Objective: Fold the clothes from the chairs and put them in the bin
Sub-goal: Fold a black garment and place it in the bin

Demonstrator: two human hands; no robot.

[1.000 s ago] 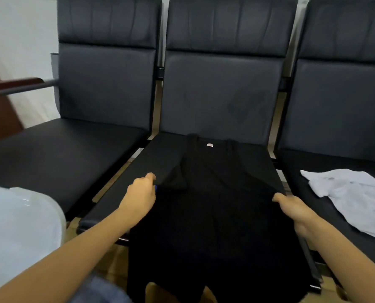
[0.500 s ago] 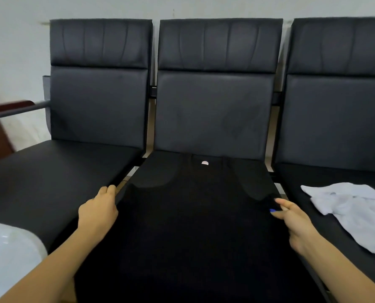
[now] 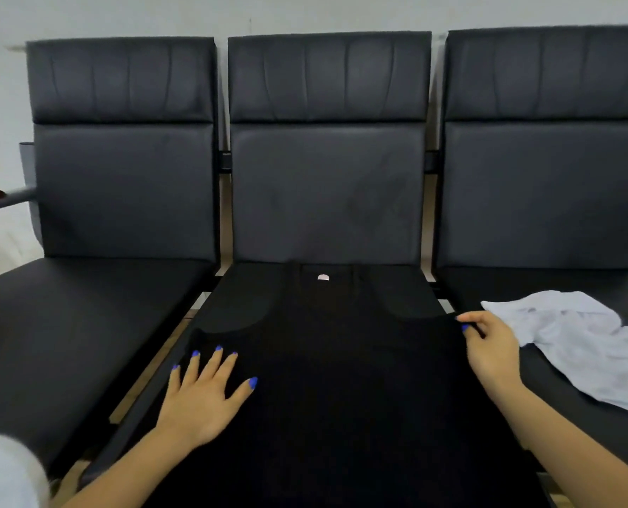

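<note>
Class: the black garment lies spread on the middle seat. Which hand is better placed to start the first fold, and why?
The right hand, probably: it already pinches the black garment at its right edge, ready to carry that side across. The left hand lies flat with spread fingers on the cloth, suited to holding it down.

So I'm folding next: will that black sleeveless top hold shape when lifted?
Probably not: the black sleeveless top lies limp and flat under the left hand. It likely drapes from the right hand pinching its edge. Seems light.
</note>
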